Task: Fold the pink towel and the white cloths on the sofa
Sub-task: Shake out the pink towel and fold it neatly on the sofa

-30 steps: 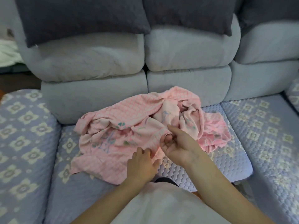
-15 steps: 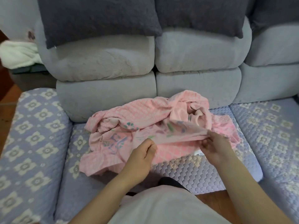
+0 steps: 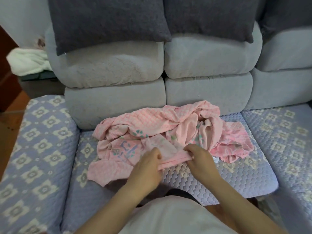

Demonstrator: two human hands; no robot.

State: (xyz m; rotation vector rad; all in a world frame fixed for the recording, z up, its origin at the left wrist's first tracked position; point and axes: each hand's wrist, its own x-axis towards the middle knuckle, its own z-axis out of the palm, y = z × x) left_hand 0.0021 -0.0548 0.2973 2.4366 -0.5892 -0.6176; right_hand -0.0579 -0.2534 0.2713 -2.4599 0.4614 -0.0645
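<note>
While the crumpled pink quilted towel [image 3: 162, 132] lay heaped on the patterned lilac sofa seat [image 3: 236, 174], I had my left hand [image 3: 148, 168] and right hand [image 3: 200, 157] pinching its near hem close together, hunting corners; spreading it flat seemed next.

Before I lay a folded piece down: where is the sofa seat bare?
Bare quilted seat lies right of the right hand, below the crumpled pink towel. The right floral seat and left padded arm are bare too. The middle is crowded, with the left hand also gripping the towel.
</note>
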